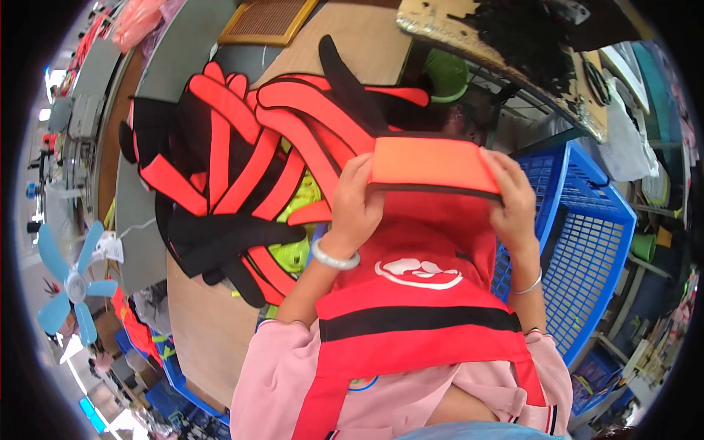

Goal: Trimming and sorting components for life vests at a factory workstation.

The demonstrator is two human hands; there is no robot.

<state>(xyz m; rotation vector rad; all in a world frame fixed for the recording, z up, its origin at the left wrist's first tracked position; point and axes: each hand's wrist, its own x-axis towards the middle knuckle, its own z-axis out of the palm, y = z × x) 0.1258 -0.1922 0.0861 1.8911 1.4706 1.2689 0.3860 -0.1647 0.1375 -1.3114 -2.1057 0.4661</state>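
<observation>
— Red vest [418, 293] draped in the lap, both hands up top.
— Left hand [357, 202] and right hand [517, 198] pinch its orange flap [434, 165], fingers curled together.
— Looks like it could slide off against the blue basket [587, 220]; strap pile [242, 183] crowds the table edge.

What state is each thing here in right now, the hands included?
Left hand: gripping the left end of the orange-red fabric piece.
Right hand: gripping its right end.
Orange-red fabric piece: held up flat between both hands, black edge along the bottom.
Pile of red and black strips: heaped loose on the table.
Blue basket: upright beside the person; contents unclear.
Blue fan: blades look sharp; spinning or not, unclear.
</observation>
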